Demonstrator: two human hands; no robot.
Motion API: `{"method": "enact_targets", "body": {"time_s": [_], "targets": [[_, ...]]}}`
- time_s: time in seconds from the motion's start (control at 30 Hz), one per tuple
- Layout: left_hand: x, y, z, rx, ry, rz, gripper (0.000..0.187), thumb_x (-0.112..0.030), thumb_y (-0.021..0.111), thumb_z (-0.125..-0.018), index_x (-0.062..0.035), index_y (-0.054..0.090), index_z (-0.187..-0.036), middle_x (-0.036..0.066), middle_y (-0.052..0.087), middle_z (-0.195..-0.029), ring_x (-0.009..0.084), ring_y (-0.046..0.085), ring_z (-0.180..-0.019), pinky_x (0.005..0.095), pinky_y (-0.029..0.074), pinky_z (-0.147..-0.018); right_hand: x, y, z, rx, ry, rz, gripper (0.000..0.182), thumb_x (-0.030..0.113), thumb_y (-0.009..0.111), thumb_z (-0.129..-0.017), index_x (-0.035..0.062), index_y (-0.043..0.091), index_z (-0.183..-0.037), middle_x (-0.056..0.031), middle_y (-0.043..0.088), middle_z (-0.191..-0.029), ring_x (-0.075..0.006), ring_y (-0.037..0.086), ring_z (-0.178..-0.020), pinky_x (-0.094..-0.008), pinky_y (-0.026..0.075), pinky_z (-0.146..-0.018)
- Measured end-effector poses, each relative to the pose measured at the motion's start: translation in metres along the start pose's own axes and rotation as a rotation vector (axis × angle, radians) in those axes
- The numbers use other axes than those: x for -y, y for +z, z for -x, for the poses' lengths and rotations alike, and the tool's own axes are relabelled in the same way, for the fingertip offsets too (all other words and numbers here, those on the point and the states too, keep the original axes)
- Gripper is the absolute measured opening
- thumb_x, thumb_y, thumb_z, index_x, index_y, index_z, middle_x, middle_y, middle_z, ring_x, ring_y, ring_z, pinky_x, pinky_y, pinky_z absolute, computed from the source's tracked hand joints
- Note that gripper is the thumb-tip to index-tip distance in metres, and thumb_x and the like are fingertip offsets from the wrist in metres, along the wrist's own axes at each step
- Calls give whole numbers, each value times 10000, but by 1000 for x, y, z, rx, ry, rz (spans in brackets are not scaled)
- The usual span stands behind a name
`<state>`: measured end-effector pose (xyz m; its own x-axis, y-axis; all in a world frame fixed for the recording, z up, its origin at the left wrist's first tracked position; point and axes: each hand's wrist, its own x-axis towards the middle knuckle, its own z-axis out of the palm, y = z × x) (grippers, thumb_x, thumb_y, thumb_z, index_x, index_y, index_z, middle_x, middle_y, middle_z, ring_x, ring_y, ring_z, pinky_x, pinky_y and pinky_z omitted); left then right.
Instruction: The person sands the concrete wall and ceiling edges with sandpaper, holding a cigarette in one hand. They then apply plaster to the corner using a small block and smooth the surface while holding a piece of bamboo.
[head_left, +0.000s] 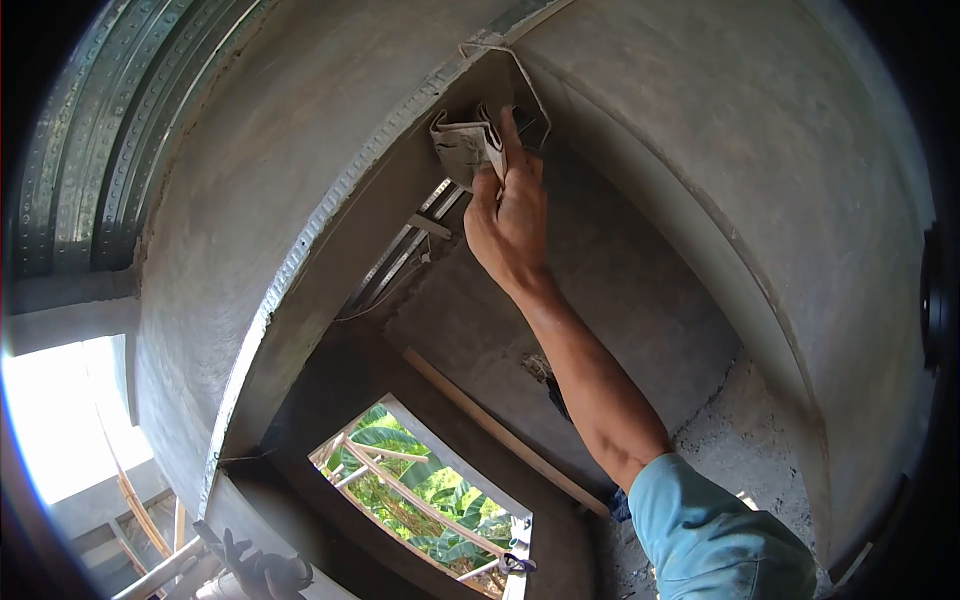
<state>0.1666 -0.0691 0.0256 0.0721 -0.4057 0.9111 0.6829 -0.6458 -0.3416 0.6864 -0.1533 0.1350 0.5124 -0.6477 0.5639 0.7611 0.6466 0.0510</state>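
Observation:
My right hand [510,205] reaches up at the top of the doorway, its fingers closed around a folded piece of thick grey-brown paper [458,150]. The paper is crumpled, with layered edges, and overlaps the underside of the lintel [490,85] in this view. A bent wire or cord [535,85] loops around the corner just beyond my fingers. Low at the left edge, my left hand [265,572] appears in a dark grey glove or coating, in shadow. Its fingers look apart, with nothing visible in them.
The doorway's rough pale edge [300,245] curves down to the left, with a smooth plastered wall [720,90] on the right. Through the opening are a window [425,490] with poles across it and a wooden plank [500,430]. Ribbed metal sheeting [90,140] lies overhead at left.

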Motion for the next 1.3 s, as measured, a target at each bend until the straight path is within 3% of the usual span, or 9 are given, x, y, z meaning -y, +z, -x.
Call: {"method": "enact_targets", "body": {"time_s": [0.03,0.1,0.47,0.67,0.83,0.93,1.0,1.07,1.3], "targets": [[5,-4,2,9,-2,-10,626,-511,433,-949,60,647,-1086,230,664,-1089,273,676,-768,411,563,-689,2,6,-3,-41,35,27,603,-72,461,-855,-143,326,-1438,-288,564,-1294,-357,509,-1164,-418,419,-1005],[16,-10,8,102,-306,-50,832,-478,475,-710,13,511,-1381,171,581,-975,264,557,-890,374,450,-736,16,8,7,-32,67,-40,595,-73,457,-856,-139,339,-1435,-282,569,-1293,-355,510,-1162,-415,413,-1011],[5,-6,7,51,-313,6,847,-492,511,-710,-56,475,-1435,143,551,-1059,205,543,-756,334,454,-722,22,14,38,-104,32,28,576,-20,461,-910,-107,316,-1461,-255,523,-1374,-306,519,-1078,-414,361,-1024],[0,-6,4,57,-324,-19,835,-495,491,-728,-48,475,-1433,154,552,-1053,217,548,-764,356,457,-756,19,39,-15,-235,-21,42,612,-31,485,-893,-124,283,-1463,-247,590,-1177,-331,471,-1105,-436,403,-974],[9,-6,7,63,-269,-38,833,-492,485,-736,-37,470,-1434,150,545,-1068,210,542,-749,347,456,-753,21,51,31,5,-158,36,610,-36,461,-925,-33,291,-1510,-211,563,-1158,-307,473,-1079,-391,431,-955],[9,-9,8,104,-306,2,835,-478,485,-730,-32,465,-1436,152,542,-1062,219,545,-753,349,457,-756,16,10,60,170,-248,-8,677,-96,484,-845,-82,283,-1492,-234,562,-1244,-341,471,-1190,-400,417,-991],[4,-10,4,114,-311,29,839,-452,491,-710,-31,463,-1435,153,541,-1057,221,547,-757,352,459,-748,10,-6,51,62,-135,-4,662,-87,482,-859,-81,288,-1492,-220,569,-1242,-321,472,-1169,-393,414,-984],[-8,-5,-8,50,136,-96,525,-421,442,-942,43,679,-881,238,662,-1078,342,658,-908,469,548,-794,13,-10,36,-39,-30,-8,646,-78,480,-873,-79,293,-1492,-206,575,-1239,-301,473,-1149,-386,410,-976],[2,-7,-10,91,271,-117,463,-332,448,-910,36,648,-713,254,606,-1198,377,625,-975,514,519,-846,4,10,-7,-111,-142,91,655,-69,493,-881,-96,261,-1492,-173,604,-1136,-270,436,-1057,-395,407,-955]]}}
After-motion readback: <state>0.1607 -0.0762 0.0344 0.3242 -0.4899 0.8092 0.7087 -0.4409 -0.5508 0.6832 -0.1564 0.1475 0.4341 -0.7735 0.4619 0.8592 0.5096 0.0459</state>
